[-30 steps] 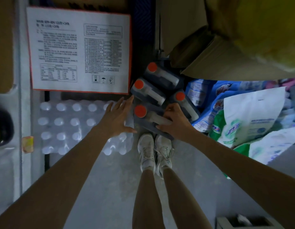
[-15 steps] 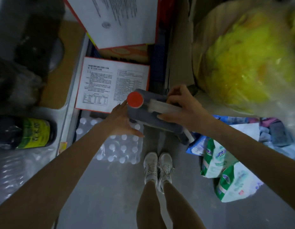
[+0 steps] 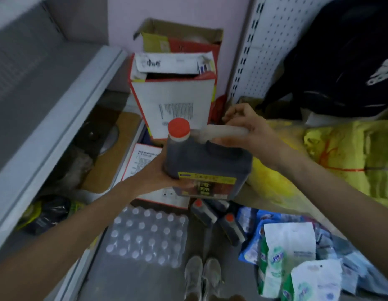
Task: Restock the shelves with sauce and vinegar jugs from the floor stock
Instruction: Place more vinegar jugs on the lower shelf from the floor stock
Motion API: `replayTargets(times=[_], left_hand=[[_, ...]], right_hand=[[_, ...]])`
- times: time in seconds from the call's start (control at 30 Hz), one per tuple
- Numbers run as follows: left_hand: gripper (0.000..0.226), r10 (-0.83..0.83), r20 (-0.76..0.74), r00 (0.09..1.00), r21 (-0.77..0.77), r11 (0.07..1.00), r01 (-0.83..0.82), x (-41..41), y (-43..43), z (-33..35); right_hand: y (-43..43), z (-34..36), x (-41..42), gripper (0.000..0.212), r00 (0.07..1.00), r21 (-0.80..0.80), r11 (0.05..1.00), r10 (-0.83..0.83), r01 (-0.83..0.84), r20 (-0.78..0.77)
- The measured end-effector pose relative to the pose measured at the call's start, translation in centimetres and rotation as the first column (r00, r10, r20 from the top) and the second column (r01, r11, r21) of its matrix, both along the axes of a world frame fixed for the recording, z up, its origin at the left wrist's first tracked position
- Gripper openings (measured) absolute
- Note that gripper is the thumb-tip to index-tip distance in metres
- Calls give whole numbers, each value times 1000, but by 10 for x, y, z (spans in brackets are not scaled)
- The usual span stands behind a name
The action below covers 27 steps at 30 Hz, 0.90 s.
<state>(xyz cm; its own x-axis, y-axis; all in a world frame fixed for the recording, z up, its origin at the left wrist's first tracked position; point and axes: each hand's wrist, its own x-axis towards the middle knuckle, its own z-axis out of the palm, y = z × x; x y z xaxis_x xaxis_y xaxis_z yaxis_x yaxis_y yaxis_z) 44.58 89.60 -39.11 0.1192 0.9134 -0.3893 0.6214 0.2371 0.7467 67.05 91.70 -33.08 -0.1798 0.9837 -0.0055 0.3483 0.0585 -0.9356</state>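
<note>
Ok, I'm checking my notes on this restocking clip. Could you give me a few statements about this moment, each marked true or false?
1. The right hand grips the handle of the jug. True.
2. The jug's cap is blue. False: it is red.
3. The left hand supports the jug's side. True.
4. No jugs are left on the floor. False: more jugs lie there.
5. The pack of water bottles sits on a shelf. False: it is on the floor.
</note>
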Motion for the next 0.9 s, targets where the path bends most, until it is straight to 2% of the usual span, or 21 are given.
replayTargets(times=[0.03, 0.07, 0.1, 0.13, 0.2, 0.27, 0.3, 0.37, 0.43, 0.6, 0.7, 0.8, 0.9], left_hand=[[48, -143, 78, 987, 56, 989, 139, -2, -4, 4], [65, -91, 251, 964, 16, 996, 90, -8, -5, 14], [78, -31, 272, 962, -25, 999, 39, -3, 3, 25], [81, 21, 296, 955, -53, 999, -5, -7, 3, 37], [87, -2, 324, 946, 80, 996, -25, -14, -5, 60], [119, -73, 374, 925, 241, 970, -21, -13, -11, 89], [119, -51, 437, 898, 257, 964, -70, -15, -15, 101], [95, -11, 541, 841, 291, 941, -175, -21, -23, 117], [84, 4, 624, 782, 285, 930, -232, -25, -30, 136], [91, 24, 718, 696, 263, 916, -303, -36, -35, 170], [94, 31, 715, 698, 303, 887, -349, -42, -35, 199], [87, 3, 715, 700, 365, 852, -376, -49, -37, 229], [94, -1, 726, 688, 394, 821, -414, -58, -47, 256]], right_hand=[[0, 14, -2, 31, 1000, 14, 1000, 5, -5, -9], [0, 28, -4, 31, 1000, 37, 999, 18, -18, -14], [1, 42, -6, 30, 999, 51, 998, 34, -33, -26], [2, 55, -8, 28, 998, 56, 998, 44, -41, -47], [7, 81, -10, 26, 992, 54, 998, 42, -36, -122], [14, 103, -13, 25, 980, 64, 998, 10, 3, -198], [17, 114, -15, 22, 973, 70, 997, -3, 20, -233], [20, 136, -21, 21, 962, 90, 996, -2, 28, -274], [20, 159, -28, 18, 955, 132, 991, 28, 12, -295], [19, 214, -47, 21, 956, 222, 972, 140, -82, -258], [17, 239, -55, 20, 949, 257, 962, 159, -87, -273], [12, 267, -65, 28, 941, 276, 954, 194, -116, -277], [3, 295, -79, 33, 921, 308, 943, 225, -123, -319]])
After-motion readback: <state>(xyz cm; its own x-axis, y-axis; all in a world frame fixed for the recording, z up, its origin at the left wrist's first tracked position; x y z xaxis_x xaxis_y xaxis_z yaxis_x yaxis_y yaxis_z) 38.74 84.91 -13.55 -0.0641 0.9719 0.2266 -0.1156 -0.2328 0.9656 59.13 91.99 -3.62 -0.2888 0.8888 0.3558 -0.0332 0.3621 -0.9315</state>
